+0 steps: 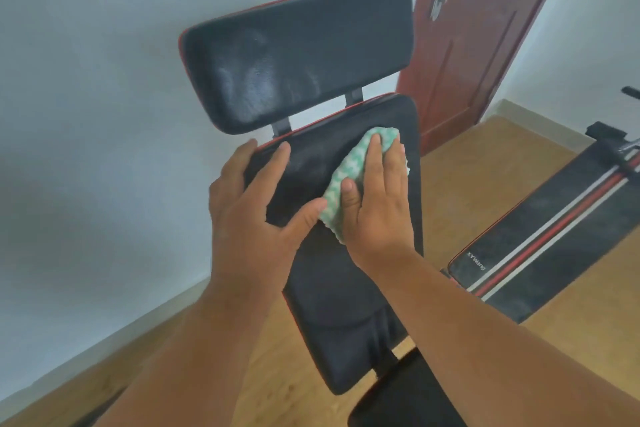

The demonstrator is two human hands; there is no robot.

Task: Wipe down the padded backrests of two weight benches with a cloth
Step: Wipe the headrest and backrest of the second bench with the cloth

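fingers [375,152] of the right hand [377,204] lie flat and spread over a green-and-white cloth [349,170], pressing it onto the upper part of the black backrest [332,274] of the near bench, thumb tucked on the cloth's lower edge. left hand [252,215] is spread with fingers straight, braced on the backrest's top left corner, thumb tip touching the cloth; it grasps nothing. headrest pad [298,55] above shows streaky sheen, could be wipe marks or just glare, can't tell. lower backrest below the hands looks dull, no clear sign it's been wiped. second bench [554,236] with red and white stripes lies flat on the wood floor [485,184] to the right, well apart from the hands, nobody touching it. my read: early in the job, first backrest in progress near its top, rest of that pad plus the whole second bench left. red door [485,28] behind, shut.
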